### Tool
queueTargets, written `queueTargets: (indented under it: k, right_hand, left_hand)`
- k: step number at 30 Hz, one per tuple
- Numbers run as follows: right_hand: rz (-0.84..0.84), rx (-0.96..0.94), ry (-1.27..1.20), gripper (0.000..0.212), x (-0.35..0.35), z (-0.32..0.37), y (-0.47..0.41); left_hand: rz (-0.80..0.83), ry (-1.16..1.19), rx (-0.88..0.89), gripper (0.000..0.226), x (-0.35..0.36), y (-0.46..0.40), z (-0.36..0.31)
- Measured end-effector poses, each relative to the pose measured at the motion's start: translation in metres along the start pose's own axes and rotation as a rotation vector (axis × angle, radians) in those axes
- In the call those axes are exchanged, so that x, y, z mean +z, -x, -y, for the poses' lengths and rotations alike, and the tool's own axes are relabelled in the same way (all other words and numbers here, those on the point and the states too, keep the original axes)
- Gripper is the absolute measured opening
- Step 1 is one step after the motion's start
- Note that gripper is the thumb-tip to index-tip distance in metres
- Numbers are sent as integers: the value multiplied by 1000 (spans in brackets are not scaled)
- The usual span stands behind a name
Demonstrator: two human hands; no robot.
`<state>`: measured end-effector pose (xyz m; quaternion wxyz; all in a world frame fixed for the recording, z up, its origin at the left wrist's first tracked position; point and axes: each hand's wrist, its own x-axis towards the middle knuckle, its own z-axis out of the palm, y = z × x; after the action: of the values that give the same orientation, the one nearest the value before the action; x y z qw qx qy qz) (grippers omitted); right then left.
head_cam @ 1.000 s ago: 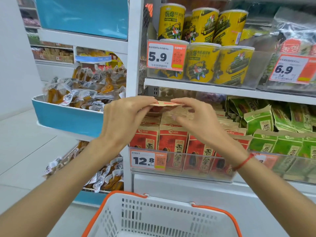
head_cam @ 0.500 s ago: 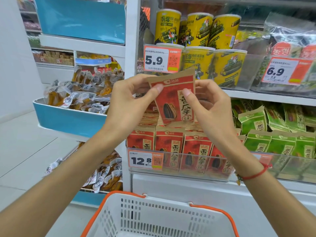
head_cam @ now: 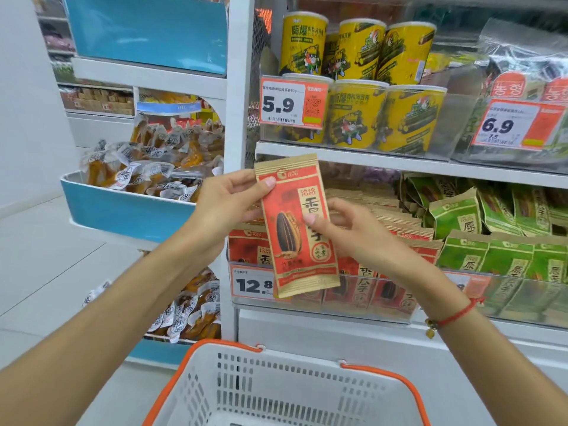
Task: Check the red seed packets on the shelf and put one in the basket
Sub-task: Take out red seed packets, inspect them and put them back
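Two hands pinch one flat red paper seed packet upright: left hand thumb at its top corner, right hand thumb mid-front. Red packets on shelf sit behind the fingers; white plastic orange-rimmed basket below.

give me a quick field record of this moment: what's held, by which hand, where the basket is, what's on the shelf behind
held item: red seed packet, upright, front facing the camera
left hand: pinches the packet's upper left edge
right hand: pinches its right edge at mid-height
basket: white with orange rim, below the hands, no packet seen inside
shelf behind: more red packets, green packets to their right
price tag: 12.8
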<state>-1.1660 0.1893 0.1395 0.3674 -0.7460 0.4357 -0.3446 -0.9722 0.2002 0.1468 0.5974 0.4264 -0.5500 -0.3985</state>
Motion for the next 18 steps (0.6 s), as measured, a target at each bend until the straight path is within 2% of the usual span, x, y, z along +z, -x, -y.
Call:
queueTargets:
  k: [3,11,14,18]
  right_hand:
    - [120,67,-155,29,-4,-15,3]
    - [409,86,-285,60,-31,-30,8]
    - [481,66,-310,65,-36,-32,9]
    - [473,46,-303,68,-37,-36,9]
  left_hand:
    - [4,28,-63,20,2,1,6]
    - [20,73,-154,17,7,2,11]
    - [23,72,-162,18,8,2,13]
    - [26,67,-133,21,8,5,13]
